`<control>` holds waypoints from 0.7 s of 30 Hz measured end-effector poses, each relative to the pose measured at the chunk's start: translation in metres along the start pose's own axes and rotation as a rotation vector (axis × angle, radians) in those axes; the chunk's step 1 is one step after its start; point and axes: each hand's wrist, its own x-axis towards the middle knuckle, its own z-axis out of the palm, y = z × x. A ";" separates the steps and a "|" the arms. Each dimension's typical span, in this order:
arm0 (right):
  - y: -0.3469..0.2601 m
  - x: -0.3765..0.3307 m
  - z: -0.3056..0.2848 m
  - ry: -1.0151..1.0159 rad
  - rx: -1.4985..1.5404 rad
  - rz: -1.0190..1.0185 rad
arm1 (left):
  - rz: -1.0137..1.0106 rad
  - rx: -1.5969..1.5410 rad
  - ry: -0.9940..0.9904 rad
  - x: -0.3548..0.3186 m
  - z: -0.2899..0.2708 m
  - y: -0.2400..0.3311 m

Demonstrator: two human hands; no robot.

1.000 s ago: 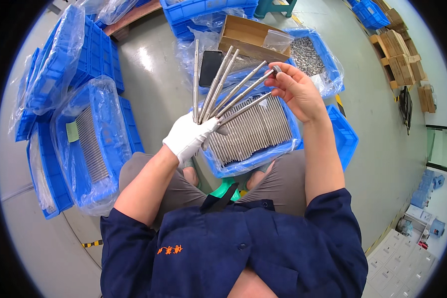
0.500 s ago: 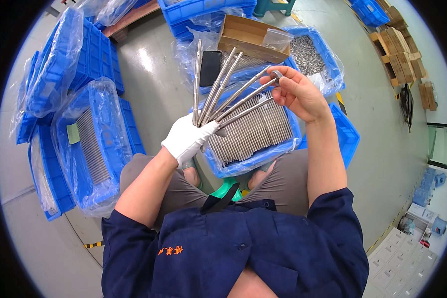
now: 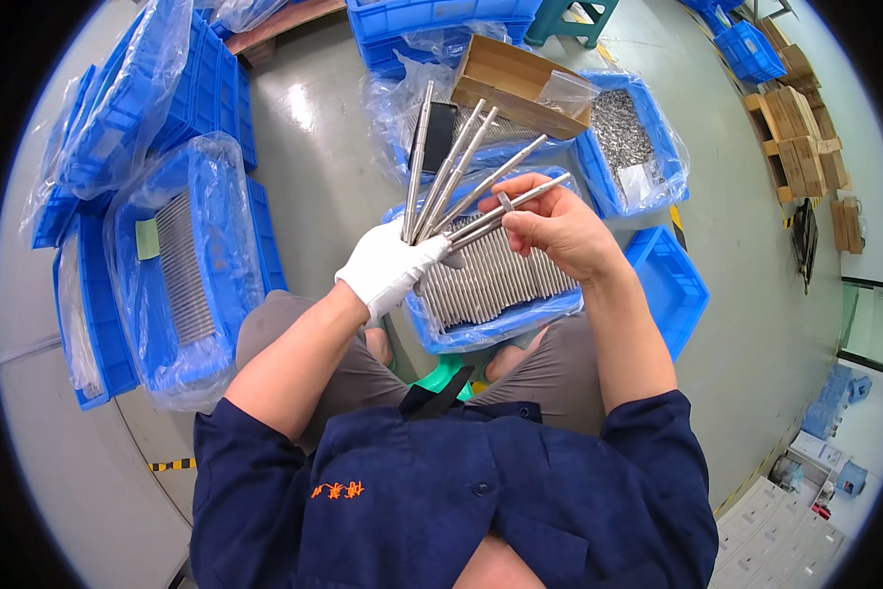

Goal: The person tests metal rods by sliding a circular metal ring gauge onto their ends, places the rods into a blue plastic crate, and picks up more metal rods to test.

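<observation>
Rods fanned from gloved left hand toward 12–2 o'clock, prob. so each end stays separable, above rod-filled blue crate at knees; bare right hand pinches outermost rod w/ small metal piece; vs 1 s ago, right hand sits lower, nearer the left.

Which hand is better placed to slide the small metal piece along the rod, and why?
Probably the right hand: bare, its fingertips already pinch the small metal piece on a rod. The gloved left hand is occupied gripping the fanned rods' lower ends.
</observation>
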 end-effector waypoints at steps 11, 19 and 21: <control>-0.027 -0.003 -0.060 0.208 0.073 -0.282 | -0.139 -0.085 -0.271 0.001 -0.011 0.002; -0.026 -0.007 -0.047 -0.028 0.018 -0.195 | -0.091 -0.067 -0.344 -0.003 -0.010 0.002; -0.027 -0.008 -0.032 0.005 -0.124 -0.161 | -0.112 -0.070 -0.362 -0.004 -0.011 0.005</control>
